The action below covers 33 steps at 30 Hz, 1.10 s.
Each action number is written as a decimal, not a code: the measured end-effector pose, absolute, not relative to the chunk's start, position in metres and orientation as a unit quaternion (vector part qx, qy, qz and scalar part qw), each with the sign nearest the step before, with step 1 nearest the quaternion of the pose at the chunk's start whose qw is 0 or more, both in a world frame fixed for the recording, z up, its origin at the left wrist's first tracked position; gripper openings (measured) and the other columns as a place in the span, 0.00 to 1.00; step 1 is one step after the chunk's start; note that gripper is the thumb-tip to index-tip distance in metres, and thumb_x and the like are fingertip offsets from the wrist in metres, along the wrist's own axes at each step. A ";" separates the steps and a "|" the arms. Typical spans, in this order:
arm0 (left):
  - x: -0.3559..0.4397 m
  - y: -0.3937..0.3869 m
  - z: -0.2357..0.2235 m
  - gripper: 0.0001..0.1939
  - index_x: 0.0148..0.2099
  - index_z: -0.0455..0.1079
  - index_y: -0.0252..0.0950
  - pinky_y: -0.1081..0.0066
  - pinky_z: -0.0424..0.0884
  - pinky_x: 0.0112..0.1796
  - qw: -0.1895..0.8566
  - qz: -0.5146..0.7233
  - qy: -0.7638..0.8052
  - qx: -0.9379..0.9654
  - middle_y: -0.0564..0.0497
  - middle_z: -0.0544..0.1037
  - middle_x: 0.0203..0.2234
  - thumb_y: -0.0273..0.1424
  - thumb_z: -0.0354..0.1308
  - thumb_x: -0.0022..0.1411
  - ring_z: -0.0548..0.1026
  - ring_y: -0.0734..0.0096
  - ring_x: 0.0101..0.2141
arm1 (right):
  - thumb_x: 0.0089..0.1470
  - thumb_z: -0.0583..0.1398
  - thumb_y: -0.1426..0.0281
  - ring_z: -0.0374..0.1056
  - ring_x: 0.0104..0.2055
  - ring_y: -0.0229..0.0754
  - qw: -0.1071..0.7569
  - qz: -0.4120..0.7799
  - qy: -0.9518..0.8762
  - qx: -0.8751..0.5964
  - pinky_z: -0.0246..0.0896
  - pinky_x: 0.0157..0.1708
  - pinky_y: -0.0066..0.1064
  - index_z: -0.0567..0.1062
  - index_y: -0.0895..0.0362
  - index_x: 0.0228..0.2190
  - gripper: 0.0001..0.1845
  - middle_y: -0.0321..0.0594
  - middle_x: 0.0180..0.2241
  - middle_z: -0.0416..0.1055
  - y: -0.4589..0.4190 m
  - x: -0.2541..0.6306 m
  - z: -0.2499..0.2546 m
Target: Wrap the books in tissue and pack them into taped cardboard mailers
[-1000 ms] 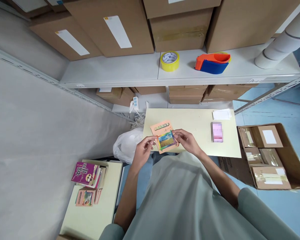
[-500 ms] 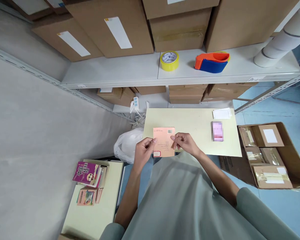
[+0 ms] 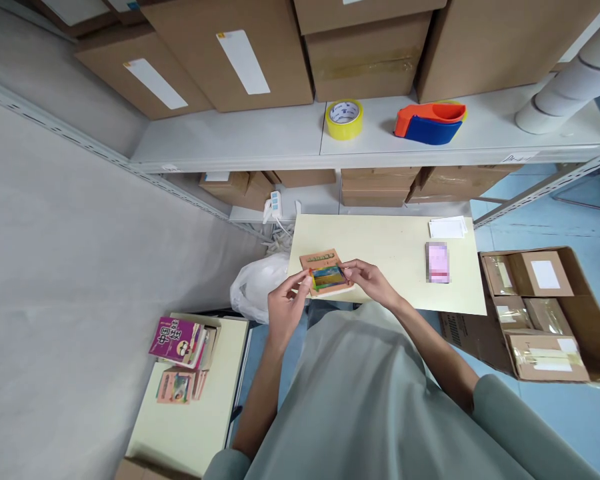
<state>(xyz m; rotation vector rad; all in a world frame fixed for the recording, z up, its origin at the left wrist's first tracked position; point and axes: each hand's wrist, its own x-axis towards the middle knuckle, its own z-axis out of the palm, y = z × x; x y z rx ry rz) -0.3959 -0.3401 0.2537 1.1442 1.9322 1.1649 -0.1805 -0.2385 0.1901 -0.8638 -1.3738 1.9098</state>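
A small salmon-coloured book (image 3: 325, 270) with a colourful picture on its cover is tilted over the near edge of the cream table (image 3: 380, 240). My left hand (image 3: 291, 303) pinches its left edge between thumb and fingers. On the opposite edge, my right hand (image 3: 371, 281) grips with thumb and fingertips. Farther right on the same table lie a blurred pink item (image 3: 437, 263) and some white paper slips (image 3: 447, 228).
On the shelf ahead sit a yellow tape roll (image 3: 344, 120), an orange-blue tape dispenser (image 3: 430, 124) and cardboard boxes (image 3: 365, 57). A white plastic bag (image 3: 259, 288) is left of the table. Books (image 3: 177, 341) occupy a side table; an open carton (image 3: 597, 320) holds several parcels.
The book has been turned over: its plain barcode side showed before, and the picture cover shows now. Both hands still hold its edges. The view has shifted slightly.
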 end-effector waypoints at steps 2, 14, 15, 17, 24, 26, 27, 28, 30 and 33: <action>-0.389 -0.341 0.256 0.22 0.55 0.83 0.41 0.67 0.79 0.34 0.279 0.431 0.727 0.455 0.46 0.88 0.46 0.48 0.67 0.67 0.82 0.65 0.34 | 0.58 0.69 0.43 0.74 0.30 0.40 0.313 0.741 -0.506 -0.310 0.74 0.37 0.35 0.75 0.53 0.46 0.29 0.34 0.30 0.79 -0.238 -0.188 0.174; -0.344 -0.355 0.263 0.16 0.57 0.83 0.48 0.59 0.79 0.51 0.230 0.282 0.630 0.687 0.47 0.88 0.47 0.31 0.58 0.75 0.84 0.55 0.46 | 0.50 0.71 0.40 0.81 0.50 0.56 0.315 0.806 -0.422 -0.270 0.79 0.51 0.50 0.76 0.52 0.49 0.36 0.49 0.45 0.85 -0.247 -0.216 0.161; -0.345 -0.354 0.264 0.16 0.57 0.83 0.48 0.59 0.79 0.51 0.233 0.290 0.634 0.678 0.47 0.88 0.47 0.31 0.58 0.75 0.84 0.55 0.46 | 0.49 0.72 0.40 0.81 0.49 0.56 0.317 0.801 -0.425 -0.278 0.80 0.49 0.49 0.77 0.52 0.48 0.36 0.49 0.44 0.85 -0.246 -0.215 0.160; -0.349 -0.351 0.264 0.14 0.56 0.83 0.48 0.59 0.79 0.50 0.236 0.315 0.646 0.654 0.47 0.88 0.46 0.32 0.59 0.74 0.84 0.56 0.44 | 0.47 0.74 0.42 0.82 0.44 0.55 0.320 0.778 -0.449 -0.301 0.80 0.46 0.47 0.79 0.53 0.44 0.33 0.48 0.40 0.85 -0.243 -0.215 0.158; -0.385 -0.347 0.248 0.16 0.57 0.81 0.42 0.64 0.82 0.45 0.251 0.442 0.724 0.465 0.46 0.87 0.50 0.41 0.64 0.72 0.85 0.60 0.44 | 0.52 0.70 0.44 0.76 0.30 0.42 0.309 0.723 -0.500 -0.363 0.75 0.38 0.37 0.81 0.54 0.33 0.25 0.39 0.32 0.83 -0.240 -0.210 0.167; -0.398 -0.347 0.235 0.20 0.58 0.80 0.41 0.64 0.82 0.45 0.263 0.456 0.741 0.416 0.45 0.86 0.51 0.44 0.65 0.70 0.85 0.59 0.45 | 0.56 0.68 0.46 0.76 0.32 0.43 0.309 0.698 -0.524 -0.378 0.74 0.38 0.37 0.81 0.53 0.33 0.23 0.39 0.30 0.82 -0.243 -0.209 0.179; -0.403 -0.346 0.229 0.21 0.58 0.80 0.40 0.64 0.82 0.45 0.273 0.458 0.744 0.402 0.45 0.86 0.52 0.45 0.64 0.70 0.85 0.59 0.46 | 0.58 0.67 0.47 0.76 0.32 0.44 0.309 0.683 -0.538 -0.386 0.74 0.39 0.37 0.81 0.53 0.34 0.21 0.38 0.30 0.82 -0.245 -0.209 0.187; -0.408 -0.345 0.222 0.22 0.58 0.80 0.39 0.63 0.82 0.47 0.288 0.461 0.743 0.391 0.44 0.86 0.53 0.47 0.64 0.70 0.85 0.58 0.48 | 0.60 0.67 0.49 0.77 0.33 0.44 0.309 0.666 -0.554 -0.394 0.73 0.38 0.37 0.81 0.52 0.35 0.19 0.38 0.30 0.82 -0.248 -0.209 0.197; -0.413 -0.343 0.211 0.24 0.56 0.81 0.37 0.61 0.81 0.51 0.328 0.476 0.730 0.365 0.42 0.86 0.53 0.48 0.66 0.67 0.84 0.55 0.52 | 0.63 0.66 0.54 0.77 0.33 0.43 0.310 0.623 -0.596 -0.401 0.73 0.37 0.36 0.82 0.52 0.37 0.15 0.40 0.34 0.83 -0.255 -0.211 0.216; -0.413 -0.340 0.199 0.26 0.55 0.81 0.35 0.54 0.78 0.58 0.409 0.501 0.696 0.310 0.39 0.85 0.53 0.49 0.69 0.64 0.82 0.50 0.57 | 0.67 0.64 0.61 0.77 0.34 0.42 0.309 0.539 -0.691 -0.370 0.74 0.38 0.35 0.83 0.50 0.41 0.08 0.41 0.39 0.81 -0.269 -0.218 0.240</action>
